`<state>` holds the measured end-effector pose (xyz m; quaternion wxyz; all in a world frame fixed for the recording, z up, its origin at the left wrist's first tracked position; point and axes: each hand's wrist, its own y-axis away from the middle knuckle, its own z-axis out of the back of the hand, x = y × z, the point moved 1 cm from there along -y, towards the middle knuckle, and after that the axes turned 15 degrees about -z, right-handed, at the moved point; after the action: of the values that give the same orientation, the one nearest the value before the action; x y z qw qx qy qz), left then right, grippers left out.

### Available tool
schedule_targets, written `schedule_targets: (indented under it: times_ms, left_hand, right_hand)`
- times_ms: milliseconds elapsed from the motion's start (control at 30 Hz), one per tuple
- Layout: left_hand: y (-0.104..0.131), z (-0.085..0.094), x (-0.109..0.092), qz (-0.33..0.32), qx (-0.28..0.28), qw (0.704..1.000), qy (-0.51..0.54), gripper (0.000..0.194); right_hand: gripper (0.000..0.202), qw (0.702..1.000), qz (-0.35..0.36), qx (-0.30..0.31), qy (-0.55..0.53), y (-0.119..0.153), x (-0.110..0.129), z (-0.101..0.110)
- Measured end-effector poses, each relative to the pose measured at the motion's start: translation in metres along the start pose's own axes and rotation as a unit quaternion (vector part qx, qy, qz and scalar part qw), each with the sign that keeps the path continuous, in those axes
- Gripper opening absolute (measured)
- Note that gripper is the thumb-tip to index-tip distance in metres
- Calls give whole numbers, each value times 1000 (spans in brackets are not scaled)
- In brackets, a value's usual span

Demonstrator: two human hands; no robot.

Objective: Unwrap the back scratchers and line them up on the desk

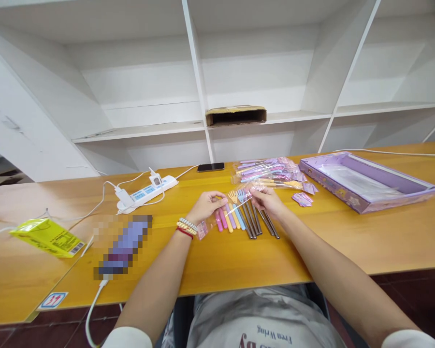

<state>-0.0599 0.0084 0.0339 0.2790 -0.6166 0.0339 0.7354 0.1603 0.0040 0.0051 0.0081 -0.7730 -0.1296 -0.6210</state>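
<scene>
A clear plastic bag [235,209] with a pink label end [202,230] stretches between my hands. My left hand [209,207] pinches one side of it, and my right hand [266,200] pinches the other, upper end. Beneath the bag, small forks [241,197] with pastel handles [231,221] in pink, yellow, purple and blue lie side by side on the table. Just right of them, several metal rods [254,223] point toward me, their far ends partly hidden by my right hand. Whether anything is inside the bag is hard to see.
Filled packets [266,169] lie behind my hands, near small pink cards [302,199]. A purple box [364,208] stands at right. Leftward are a power strip [148,193], a blurred phone [126,246] and a yellow box [47,237]. A black phone [210,167] sits near the shelf.
</scene>
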Motion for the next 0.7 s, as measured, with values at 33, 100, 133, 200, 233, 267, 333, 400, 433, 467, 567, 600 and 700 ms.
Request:
schedule_targets:
  times_ms: [33,100,133,200,233,267,333,400,433,467,567,600,700]
  left_hand:
    - [1,0,-1,8,16,1000,10,32]
    - [4,1,-4,32,64,997,39,35]
    - [5,2,-5,47,90,993,54,37]
    - [8,4,-7,71,125,986,81,43]
    - [10,6,-8,80,136,983,92,47]
    - [11,8,-8,88,146,980,105,49]
    - [12,12,-8,94,162,974,126,50]
    - [11,17,-6,79,135,977,146,48]
    - [9,19,-4,61,99,980,161,46]
    - [7,21,-3,38,50,982,181,45]
    - [0,24,3,-25,-96,962,254,38]
    - [-2,22,4,-39,-141,951,273,34]
    - [-9,17,8,-53,-277,909,307,22]
  right_hand:
    - [33,1000,-1,-8,-14,0,1,1]
    - [32,999,2,-29,-41,-1,2,4]
    - [32,998,7,-41,-57,-2,3,5]
    - [30,993,24,-70,-91,-3,4,9]
    - [29,989,34,-89,-112,-4,5,12]
    - [28,984,43,-110,-133,-5,6,15]
    - [24,971,59,-152,-177,-5,9,23]
    - [22,956,69,-178,-222,-5,13,31]
    - [20,950,74,-182,-243,-5,15,34]
    - [19,946,78,-180,-259,-4,17,37]
    - [19,946,85,-138,-279,-1,23,39]
    - [21,950,83,-115,-277,1,24,38]
    - [24,966,65,-24,-250,9,27,31]
